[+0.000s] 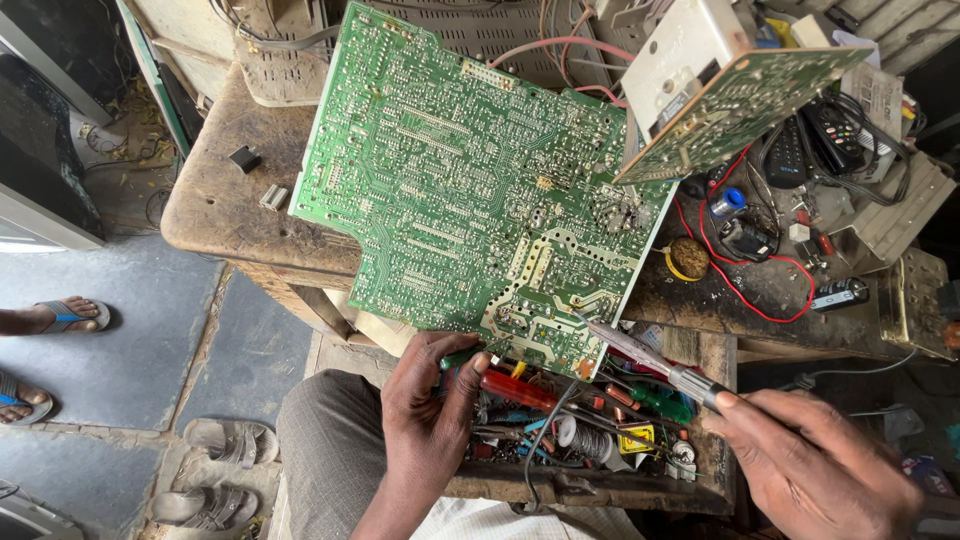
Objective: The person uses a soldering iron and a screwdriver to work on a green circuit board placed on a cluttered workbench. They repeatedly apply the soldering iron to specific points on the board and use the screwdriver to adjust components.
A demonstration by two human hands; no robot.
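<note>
Both hands work low in view. His left hand (430, 405) pinches the near edge of a large green circuit board (470, 190), tilted up just above it. His right hand (810, 460) grips a soldering iron (650, 362), its tip apparently touching the board's lower corner. Between the hands sits a cluttered tool drawer (590, 420).

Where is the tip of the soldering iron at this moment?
In the head view, the soldering iron, held in the right hand, touches the lower right part of the large green circuit board, above the tool drawer.
</note>
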